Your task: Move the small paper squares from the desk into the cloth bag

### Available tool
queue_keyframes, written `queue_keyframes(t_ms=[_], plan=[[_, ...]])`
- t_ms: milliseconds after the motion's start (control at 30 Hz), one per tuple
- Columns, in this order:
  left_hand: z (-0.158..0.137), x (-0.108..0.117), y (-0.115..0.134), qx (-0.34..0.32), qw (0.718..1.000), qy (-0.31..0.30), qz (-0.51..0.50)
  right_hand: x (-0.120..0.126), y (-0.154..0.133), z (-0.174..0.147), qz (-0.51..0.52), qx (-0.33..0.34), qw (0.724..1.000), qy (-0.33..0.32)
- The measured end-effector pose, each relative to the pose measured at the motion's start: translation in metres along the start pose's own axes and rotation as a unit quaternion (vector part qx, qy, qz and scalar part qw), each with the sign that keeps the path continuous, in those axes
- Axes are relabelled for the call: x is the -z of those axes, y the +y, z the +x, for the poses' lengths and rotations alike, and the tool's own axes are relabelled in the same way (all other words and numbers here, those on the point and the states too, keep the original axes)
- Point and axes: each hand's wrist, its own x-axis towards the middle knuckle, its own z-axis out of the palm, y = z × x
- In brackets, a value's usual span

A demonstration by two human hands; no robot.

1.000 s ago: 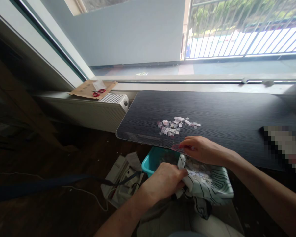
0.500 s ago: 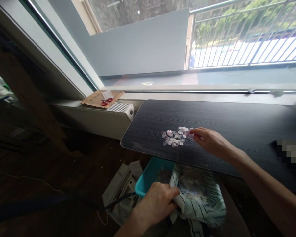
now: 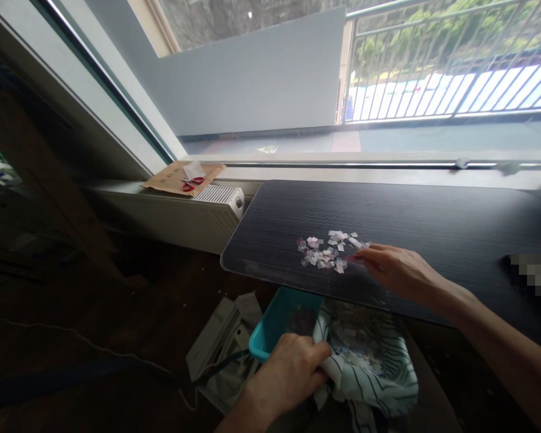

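Small white and clear, pinkish pieces (image 3: 322,258) lie in a loose pile on the dark table (image 3: 270,228). At the pile's right edge my right hand (image 3: 388,264) is closed, its fingertips pinching a thin clear piece of plastic (image 3: 357,257); its exact kind is hard to tell. Below the table edge my left hand (image 3: 295,361) is wrapped round the gathered edge of a white cloth with dark stripes (image 3: 379,388). The cloth forms a pouch holding many more small pieces (image 3: 356,343). Beside it stands a turquoise basin (image 3: 264,331), partly hidden by my left hand.
A brown envelope (image 3: 166,179) with red-handled scissors (image 3: 190,184) lies on the radiator (image 3: 225,195) at left. White boxes (image 3: 214,331) stand on the floor left of the basin. A blurred dark object (image 3: 529,279) sits at the table's right. A window runs behind the table.
My right hand has moved slightly right and towards me. Several pieces at the pile's right side are more spread out. My left hand still grips the cloth.
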Motion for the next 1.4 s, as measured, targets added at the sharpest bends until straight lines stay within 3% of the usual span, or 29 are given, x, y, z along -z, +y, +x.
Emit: queue_keyframes(t_ms=[133, 267, 433, 667, 767, 1000, 1100, 1267, 1400], plan=[[0.004, 0.004, 0.004, -0.016, 1.0, 0.005, 0.005, 0.004, 0.003, -0.003, 0.014, -0.011, 1.0, -0.008], [0.007, 0.006, 0.008, -0.023, 1.0, 0.005, 0.017, 0.003, 0.001, 0.015, 0.034, -0.024, 0.999, 0.015], [0.006, 0.007, 0.008, -0.025, 1.0, 0.01, 0.015, 0.001, -0.002, 0.035, 0.024, -0.042, 0.998, -0.026], [0.006, 0.005, 0.005, -0.029, 0.999, 0.015, 0.001, 0.019, 0.02, -0.023, 0.047, -0.085, 0.99, -0.101], [0.009, 0.007, 0.006, -0.036, 0.999, 0.01, 0.001, 0.022, 0.025, -0.038, 0.05, -0.109, 0.988, -0.1], [0.012, 0.01, 0.013, -0.044, 0.999, -0.003, 0.017, 0.01, -0.002, 0.002, 0.095, -0.031, 0.994, -0.047], [0.01, 0.01, 0.015, -0.041, 0.999, 0.004, 0.018, 0.006, -0.004, 0.017, 0.062, -0.054, 0.996, -0.04], [0.008, 0.008, 0.016, -0.036, 0.999, 0.015, 0.018, 0.007, -0.002, 0.016, 0.092, -0.03, 0.994, -0.057], [0.009, 0.009, 0.015, -0.04, 0.999, 0.007, 0.011, 0.009, -0.004, 0.014, 0.066, -0.052, 0.995, -0.046]])
